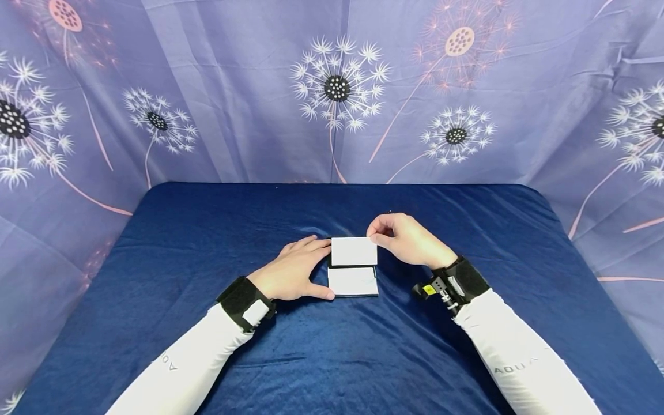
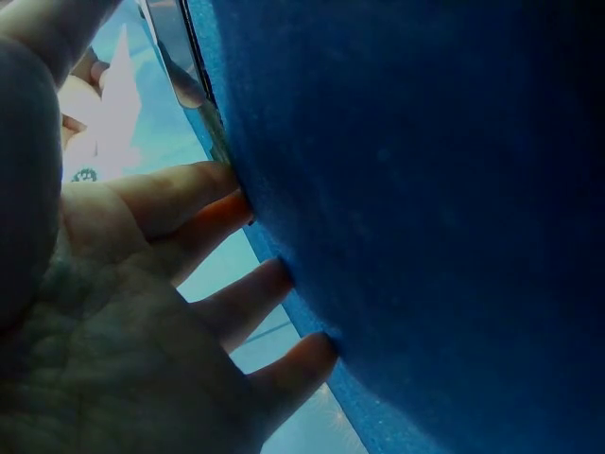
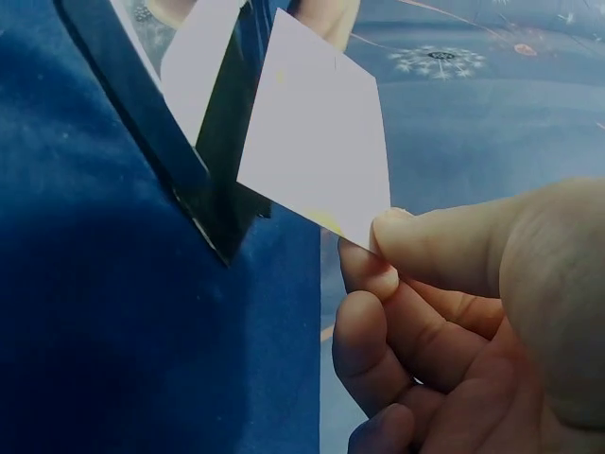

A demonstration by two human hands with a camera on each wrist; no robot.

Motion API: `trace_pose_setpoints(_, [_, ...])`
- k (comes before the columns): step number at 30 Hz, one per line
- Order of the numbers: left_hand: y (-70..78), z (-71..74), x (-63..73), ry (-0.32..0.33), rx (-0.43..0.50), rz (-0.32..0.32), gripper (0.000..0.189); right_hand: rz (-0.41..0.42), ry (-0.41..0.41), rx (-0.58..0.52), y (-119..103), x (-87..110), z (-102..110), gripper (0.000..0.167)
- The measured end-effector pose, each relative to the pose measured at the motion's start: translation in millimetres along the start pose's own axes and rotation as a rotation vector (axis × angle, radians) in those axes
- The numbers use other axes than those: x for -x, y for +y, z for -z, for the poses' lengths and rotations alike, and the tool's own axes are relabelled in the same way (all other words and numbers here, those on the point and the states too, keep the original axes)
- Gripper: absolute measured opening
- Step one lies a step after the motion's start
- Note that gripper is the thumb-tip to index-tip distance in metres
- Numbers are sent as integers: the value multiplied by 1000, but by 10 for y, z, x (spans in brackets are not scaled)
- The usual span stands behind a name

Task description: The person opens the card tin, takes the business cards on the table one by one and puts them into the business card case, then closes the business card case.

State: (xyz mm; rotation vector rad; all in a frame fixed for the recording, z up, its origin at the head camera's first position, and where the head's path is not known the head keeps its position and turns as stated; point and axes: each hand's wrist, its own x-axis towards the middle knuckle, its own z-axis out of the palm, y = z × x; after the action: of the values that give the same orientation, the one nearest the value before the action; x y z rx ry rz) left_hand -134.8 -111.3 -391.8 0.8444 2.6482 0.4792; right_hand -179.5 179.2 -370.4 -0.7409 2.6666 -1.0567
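Observation:
A white card (image 1: 354, 251) is pinched at its upper right corner by my right hand (image 1: 407, 239). In the right wrist view the same card (image 3: 317, 132) slants above an opened case, thumb and index finger at its corner. The dark-edged, shiny flat case (image 1: 374, 296) lies open on the cloth, with a white surface (image 1: 353, 281) in its near half. The card covers most of the far half. My left hand (image 1: 293, 271) lies at the case's left side, fingers spread and mostly straight, the thumb touching the near half and the fingertips at the far half.
A dark blue velvety cloth (image 1: 249, 225) covers the table, with wrinkles near the front. Behind it hangs a purple curtain (image 1: 249, 86) printed with dandelions. A black strap (image 1: 461, 282) with a small device sits on the right wrist, another strap (image 1: 244, 302) on the left.

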Motion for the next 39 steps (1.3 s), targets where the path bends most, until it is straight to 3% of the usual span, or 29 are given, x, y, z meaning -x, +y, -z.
trace_pose_setpoints(17, [6, 16, 5, 6, 6, -8, 98, 34, -37, -22, -3, -6, -110, 12])
trace_pose_setpoints(39, [-7, 5, 13, -4, 6, -10, 102, 6, -92, -9, 48, 66, -193, 11])
